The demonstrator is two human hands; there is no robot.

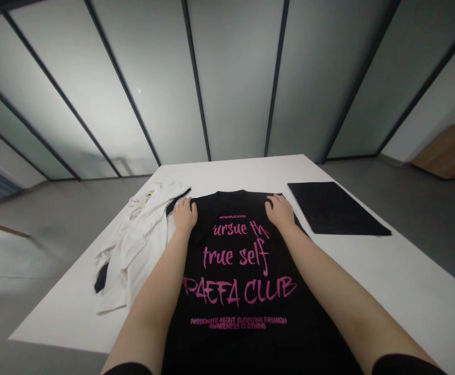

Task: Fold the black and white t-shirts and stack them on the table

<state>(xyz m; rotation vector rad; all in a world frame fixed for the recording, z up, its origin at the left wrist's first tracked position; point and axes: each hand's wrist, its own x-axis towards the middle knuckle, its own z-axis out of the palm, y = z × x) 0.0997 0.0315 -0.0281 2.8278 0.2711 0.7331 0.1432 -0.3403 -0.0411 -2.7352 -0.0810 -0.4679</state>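
Lying down the centre of the frame, a black T-shirt (231, 344) with pink lettering is spread on a white table (418, 297); its lower end is cut off by the bottom edge. Left hand (185, 213) rests at the shoulder left of centre, right hand (281, 210) at the shoulder right of centre. Grip: cannot tell whether either hand pinches the fabric or only presses it, the undersides being hidden. Forearms cover parts of the shirt's sides. White garments (139, 255) lie crumpled at left of centre, layers hard to separate; a yellow patch near their top is too small to identify. Flat black item (336, 208), right of centre: material unclear. Wooden object (448, 153) cropped by the right edge.
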